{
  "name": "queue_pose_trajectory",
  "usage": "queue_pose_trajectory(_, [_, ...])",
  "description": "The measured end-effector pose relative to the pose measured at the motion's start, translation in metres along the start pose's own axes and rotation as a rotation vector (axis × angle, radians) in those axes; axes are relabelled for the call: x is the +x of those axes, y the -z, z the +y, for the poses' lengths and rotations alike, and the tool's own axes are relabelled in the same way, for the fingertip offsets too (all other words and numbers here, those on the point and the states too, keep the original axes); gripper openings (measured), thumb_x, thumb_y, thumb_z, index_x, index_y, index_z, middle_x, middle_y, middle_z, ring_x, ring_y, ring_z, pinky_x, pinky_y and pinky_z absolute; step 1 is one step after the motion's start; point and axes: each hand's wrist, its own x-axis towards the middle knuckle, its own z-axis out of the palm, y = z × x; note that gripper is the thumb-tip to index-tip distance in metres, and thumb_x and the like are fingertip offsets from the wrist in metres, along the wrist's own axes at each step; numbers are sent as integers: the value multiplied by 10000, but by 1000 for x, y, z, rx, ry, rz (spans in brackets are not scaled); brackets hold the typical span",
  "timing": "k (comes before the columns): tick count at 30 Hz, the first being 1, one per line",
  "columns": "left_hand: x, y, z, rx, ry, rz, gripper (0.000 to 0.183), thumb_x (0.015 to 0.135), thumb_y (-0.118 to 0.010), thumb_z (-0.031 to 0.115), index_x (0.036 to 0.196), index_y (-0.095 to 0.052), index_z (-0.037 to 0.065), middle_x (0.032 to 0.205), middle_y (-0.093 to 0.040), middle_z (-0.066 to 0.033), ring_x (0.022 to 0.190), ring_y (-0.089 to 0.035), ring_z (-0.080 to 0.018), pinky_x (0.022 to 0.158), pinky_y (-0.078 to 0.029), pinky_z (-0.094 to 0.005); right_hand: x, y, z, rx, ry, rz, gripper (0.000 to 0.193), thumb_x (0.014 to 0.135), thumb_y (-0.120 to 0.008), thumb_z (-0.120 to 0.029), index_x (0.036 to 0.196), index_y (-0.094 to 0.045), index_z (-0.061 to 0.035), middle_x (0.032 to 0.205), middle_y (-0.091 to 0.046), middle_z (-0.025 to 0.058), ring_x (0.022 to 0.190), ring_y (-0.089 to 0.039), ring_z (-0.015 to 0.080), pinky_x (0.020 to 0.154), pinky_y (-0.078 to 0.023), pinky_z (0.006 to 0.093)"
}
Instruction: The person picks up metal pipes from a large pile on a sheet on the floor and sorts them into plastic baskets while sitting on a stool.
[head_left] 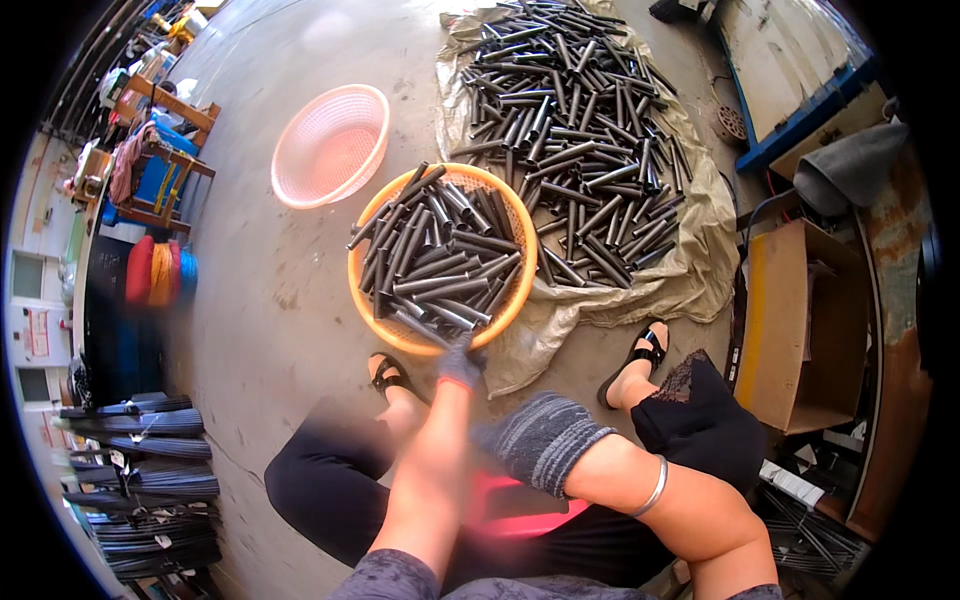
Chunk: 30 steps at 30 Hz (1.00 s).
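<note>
An orange plastic basket [354, 285] heaped with dark metal tubes [440, 265] stands on the floor in front of me. My left hand [461, 364], in a dark grey glove with a red cuff, is closed at the basket's near rim. One tube end lies against its fingers, but what they grip is not clear. Closer to my body is my right hand [500, 435], under a grey striped knit cover. Its fingers are smeared and mostly hidden. Below that hand, a bright pink plastic object [515, 510] shows between my legs.
Beyond the basket, a large pile of similar tubes [580, 130] lies on a beige sheet [700, 270]. A pale pink basket [285, 165] sits at the far left. To the right is an open cardboard box [780, 330]; bundled dark rods [150, 480] lie at the left.
</note>
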Motion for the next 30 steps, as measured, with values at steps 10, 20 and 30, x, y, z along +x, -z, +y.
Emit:
queue_pose_trajectory(10, [-54,8,215,1408,585,-391,263,855,-641,300,998,-624,79,832,-661,-46,740,-624,-156,662,-521,-294,-1,18,-3,-37,3,-25,197,790,-512,-144,972,-572,-98,638,-600,120,574,-606,306,488,-456,442])
queue_pose_trajectory(20, [-19,-71,387,2114,-846,490,384,770,-649,272,1101,-634,79,1234,-546,-204,1150,-517,-332,990,-401,-392,-2,24,28,122,25,-35,208,781,-531,-137,972,-574,-68,635,-571,116,595,-585,307,521,-455,420])
queue_pose_trajectory(30, [149,-94,422,2490,-855,422,499,821,-540,270,1298,-504,128,1450,-321,-166,1337,-307,-330,1100,-256,-351,30,50,63,323,-168,-257,181,785,-532,-155,934,-588,-70,693,-569,117,645,-597,293,560,-469,399])
